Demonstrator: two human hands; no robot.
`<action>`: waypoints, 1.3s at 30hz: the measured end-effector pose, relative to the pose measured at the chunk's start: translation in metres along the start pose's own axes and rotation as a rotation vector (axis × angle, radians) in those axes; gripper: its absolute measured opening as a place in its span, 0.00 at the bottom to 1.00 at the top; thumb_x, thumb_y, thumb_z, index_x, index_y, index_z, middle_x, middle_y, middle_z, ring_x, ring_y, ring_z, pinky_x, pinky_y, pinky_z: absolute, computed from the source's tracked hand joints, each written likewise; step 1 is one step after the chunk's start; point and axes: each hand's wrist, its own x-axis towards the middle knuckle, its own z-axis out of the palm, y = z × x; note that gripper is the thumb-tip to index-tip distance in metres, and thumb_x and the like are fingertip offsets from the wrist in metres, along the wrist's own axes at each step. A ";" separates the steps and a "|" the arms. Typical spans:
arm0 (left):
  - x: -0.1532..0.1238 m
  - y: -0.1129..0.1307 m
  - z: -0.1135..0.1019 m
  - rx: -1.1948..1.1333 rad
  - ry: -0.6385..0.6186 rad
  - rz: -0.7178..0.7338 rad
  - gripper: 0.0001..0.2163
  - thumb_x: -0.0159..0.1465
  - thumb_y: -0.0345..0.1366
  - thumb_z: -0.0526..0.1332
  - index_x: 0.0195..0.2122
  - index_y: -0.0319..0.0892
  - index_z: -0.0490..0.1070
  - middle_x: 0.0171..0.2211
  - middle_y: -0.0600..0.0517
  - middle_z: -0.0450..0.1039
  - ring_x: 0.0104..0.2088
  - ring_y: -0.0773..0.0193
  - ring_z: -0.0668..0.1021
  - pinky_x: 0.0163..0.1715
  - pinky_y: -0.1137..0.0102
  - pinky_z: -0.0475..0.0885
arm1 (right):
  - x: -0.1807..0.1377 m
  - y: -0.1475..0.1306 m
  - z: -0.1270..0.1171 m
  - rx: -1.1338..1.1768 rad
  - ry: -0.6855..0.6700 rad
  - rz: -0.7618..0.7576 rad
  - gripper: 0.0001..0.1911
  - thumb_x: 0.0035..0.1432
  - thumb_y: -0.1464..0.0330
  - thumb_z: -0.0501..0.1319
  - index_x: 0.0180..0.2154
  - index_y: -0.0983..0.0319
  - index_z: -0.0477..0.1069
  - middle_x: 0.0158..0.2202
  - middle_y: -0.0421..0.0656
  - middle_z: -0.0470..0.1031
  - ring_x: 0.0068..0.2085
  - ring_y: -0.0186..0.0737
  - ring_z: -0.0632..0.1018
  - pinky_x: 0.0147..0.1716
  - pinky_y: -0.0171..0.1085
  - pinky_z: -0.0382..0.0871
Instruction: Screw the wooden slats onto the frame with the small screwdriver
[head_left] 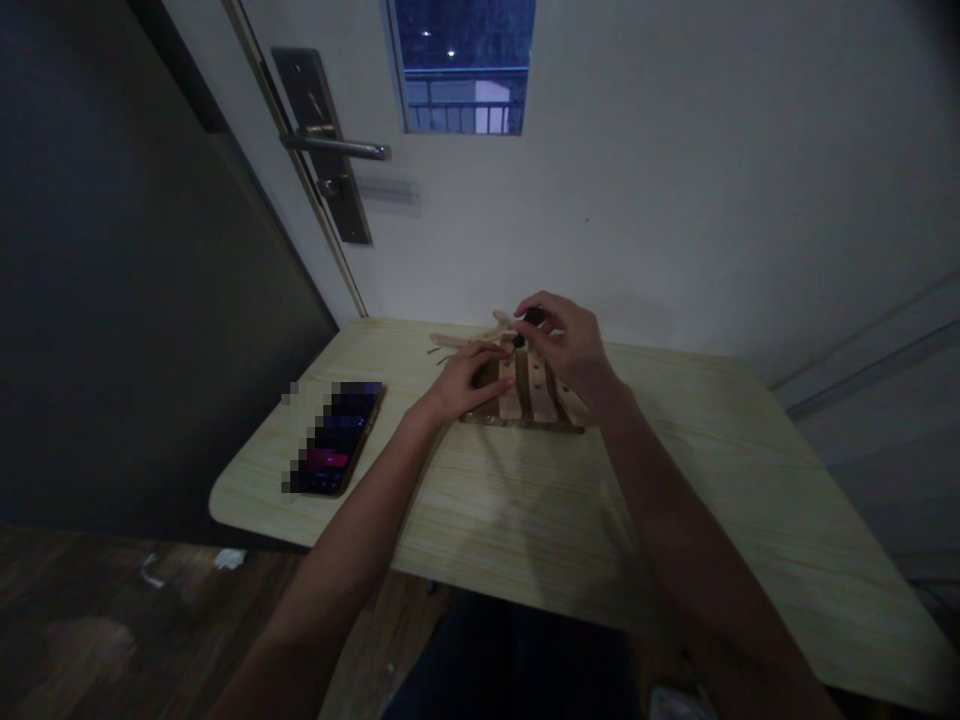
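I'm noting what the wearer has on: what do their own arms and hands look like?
The left hand and right hand are ungloved. The left forearm and right forearm are sleeveless and tapering, with no watch, bracelet or cable visible.

Bare fingers (476, 351), bare forearms (367, 510), dark bluish trousers (517, 660).

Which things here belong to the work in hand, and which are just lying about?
In use, it seems:
- striped wooden piece with holes, under the left hand
- small dark item in the right hand
- pale piece just behind, probably

Lying about:
- phone, screen lit
- white scrap on the floor
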 end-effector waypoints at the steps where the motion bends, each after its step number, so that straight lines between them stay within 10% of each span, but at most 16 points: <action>1: 0.000 -0.001 0.000 -0.001 0.001 0.003 0.21 0.67 0.52 0.63 0.52 0.41 0.76 0.53 0.41 0.75 0.55 0.49 0.77 0.58 0.51 0.71 | 0.000 0.001 0.001 0.010 -0.011 0.004 0.08 0.61 0.61 0.65 0.39 0.58 0.76 0.37 0.42 0.79 0.32 0.35 0.76 0.32 0.35 0.74; 10: 0.000 -0.003 0.001 0.011 0.000 0.007 0.20 0.66 0.51 0.64 0.51 0.43 0.75 0.54 0.42 0.75 0.55 0.49 0.77 0.58 0.50 0.72 | -0.004 0.003 -0.002 -0.020 -0.153 -0.054 0.21 0.69 0.62 0.54 0.60 0.59 0.70 0.51 0.49 0.79 0.46 0.43 0.80 0.43 0.42 0.77; 24: -0.001 -0.003 0.001 0.004 0.008 0.004 0.20 0.66 0.49 0.65 0.52 0.41 0.75 0.54 0.41 0.75 0.56 0.49 0.77 0.58 0.52 0.72 | -0.005 0.004 0.001 -0.054 -0.160 -0.067 0.21 0.70 0.57 0.54 0.58 0.58 0.71 0.45 0.45 0.81 0.30 0.37 0.75 0.36 0.39 0.75; 39: 0.000 -0.003 0.001 0.012 0.014 0.013 0.20 0.66 0.50 0.64 0.51 0.40 0.75 0.53 0.40 0.75 0.55 0.49 0.77 0.57 0.50 0.72 | -0.003 0.001 0.005 0.101 -0.097 -0.051 0.13 0.63 0.66 0.61 0.49 0.59 0.76 0.48 0.44 0.81 0.39 0.38 0.82 0.41 0.39 0.79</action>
